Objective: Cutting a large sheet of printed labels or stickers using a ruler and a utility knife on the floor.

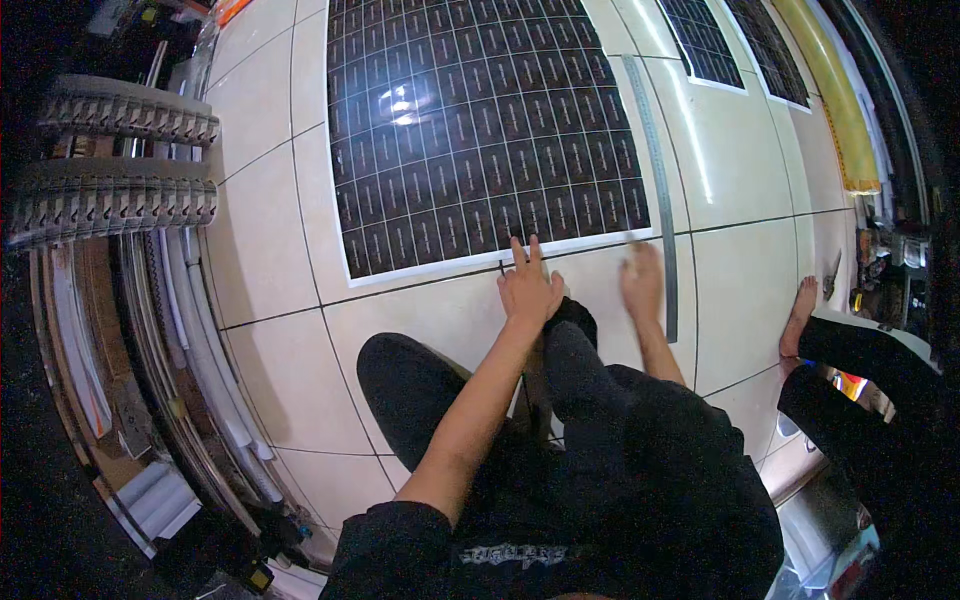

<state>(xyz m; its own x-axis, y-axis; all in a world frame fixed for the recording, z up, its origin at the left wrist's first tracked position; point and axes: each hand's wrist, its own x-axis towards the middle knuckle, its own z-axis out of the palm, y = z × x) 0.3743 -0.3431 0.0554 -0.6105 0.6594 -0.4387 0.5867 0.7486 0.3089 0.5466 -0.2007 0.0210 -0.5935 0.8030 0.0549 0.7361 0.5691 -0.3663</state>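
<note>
A large dark printed sheet (480, 130) lies flat on the floor, marked off by pale lines into a grid of small labels and bordered in white. On its near white edge rest the stretched fingertips of my left hand (528, 288), which holds nothing. My right hand (643, 282) is just off the sheet's near right corner, between it and a long metal ruler (655, 160). Motion smears its fingers, so their pose is unclear. The ruler lies along the sheet's right side and reaches past its near edge.
Pale tiles (255, 240) make up the floor. Two more printed sheets, one a dark grid sheet (702, 45), lie at the far right near a yellow roll (835, 100). Rolls and tubes (190, 330) line the left. Another person's bare foot (798, 318) is at the right.
</note>
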